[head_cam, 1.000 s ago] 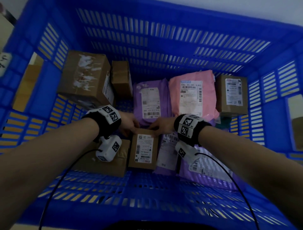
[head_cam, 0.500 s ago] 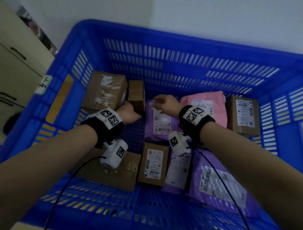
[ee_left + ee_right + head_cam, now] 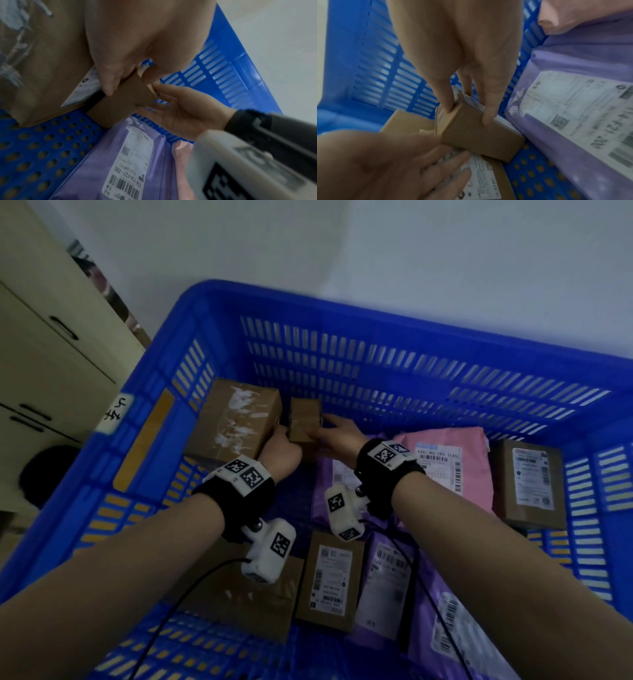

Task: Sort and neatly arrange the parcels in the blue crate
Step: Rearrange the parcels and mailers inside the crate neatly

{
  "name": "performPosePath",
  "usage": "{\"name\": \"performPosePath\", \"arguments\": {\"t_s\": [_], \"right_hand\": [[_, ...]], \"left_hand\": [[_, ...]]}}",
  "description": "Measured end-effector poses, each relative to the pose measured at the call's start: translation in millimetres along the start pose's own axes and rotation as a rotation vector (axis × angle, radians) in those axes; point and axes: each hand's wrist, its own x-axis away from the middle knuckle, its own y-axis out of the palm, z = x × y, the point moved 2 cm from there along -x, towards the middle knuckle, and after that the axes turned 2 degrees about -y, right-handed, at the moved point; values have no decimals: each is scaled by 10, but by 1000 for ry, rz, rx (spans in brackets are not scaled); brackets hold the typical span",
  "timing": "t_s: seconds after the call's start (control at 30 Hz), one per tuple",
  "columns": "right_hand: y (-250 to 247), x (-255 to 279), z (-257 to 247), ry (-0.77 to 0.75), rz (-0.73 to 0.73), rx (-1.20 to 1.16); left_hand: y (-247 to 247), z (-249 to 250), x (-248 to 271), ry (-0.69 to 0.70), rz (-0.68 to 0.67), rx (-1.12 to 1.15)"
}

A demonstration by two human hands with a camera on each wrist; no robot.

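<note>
I've got both hands on the small brown box (image 3: pixel 304 419) in the blue crate (image 3: pixel 376 313): left hand (image 3: pixel 281 455) & right hand (image 3: pixel 337 433) fingers pinching it, beside the big taped box (image 3: pixel 233 419).

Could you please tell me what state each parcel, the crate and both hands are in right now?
Small brown cardboard box: on edge, gripped by both hands.
Large brown taped cardboard box: resting in the far left corner.
Purple plastic mailer: flat, label up.
Pink plastic mailer: flat, label up.
Blue plastic crate: open-topped.
Left hand: gripping.
Right hand: gripping.
</note>
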Motion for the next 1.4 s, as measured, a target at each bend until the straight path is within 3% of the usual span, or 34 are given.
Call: {"name": "performPosePath", "arguments": {"t_s": [0.17, 0.33, 0.57, 0.83, 0.97, 1.13, 1.27, 1.4], "right_hand": [[-66, 203, -14, -31, -31, -50], [-137, 433, -50, -93, -13, -23], [-202, 834, -104, -314, -20, 55], [-313, 1206, -39, -518, -48, 322], [-382, 1246, 51, -470, -48, 228], [-511, 1186, 106, -389, 224, 1], [-628, 1187, 198, -208, 119, -286], [-752, 1276, 296, -140, 13, -369]], "left_hand": [[-17, -35, -20, -12, -16, 34], [-57, 158, 302, -3, 7, 262], [-168, 314, 685, 99, -64, 373], [-120, 245, 936, -1, -126, 484], [-102, 183, 997, -19, -210, 517], [-136, 152, 1034, 11, -346, 554], [-139, 93, 1070, 40, -468, 494], [-143, 58, 1091, 15, -582, 410]]}}
